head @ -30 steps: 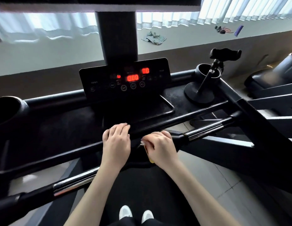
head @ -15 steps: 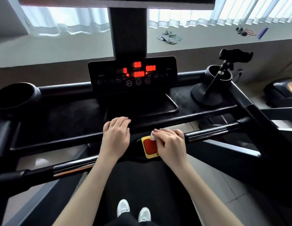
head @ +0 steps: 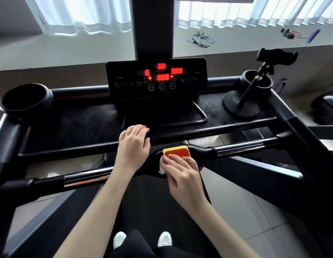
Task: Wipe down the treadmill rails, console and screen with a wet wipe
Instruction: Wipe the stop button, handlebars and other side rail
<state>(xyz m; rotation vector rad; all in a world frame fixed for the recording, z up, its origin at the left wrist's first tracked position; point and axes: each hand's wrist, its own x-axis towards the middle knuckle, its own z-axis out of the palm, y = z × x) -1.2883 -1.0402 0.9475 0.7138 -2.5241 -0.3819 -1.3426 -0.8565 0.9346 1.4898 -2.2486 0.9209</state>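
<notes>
**Right hand slides to the stop button's near edge**

Head view: the right hand (head: 182, 175) has drawn back off the red stop button (head: 177, 152). Its nearly straight fingers press the white wet wipe (head: 162, 167) against the button's near edge, on the handlebar (head: 236, 148). The left hand (head: 134, 146) curls its fingers over the console rim (head: 199, 134).
</notes>
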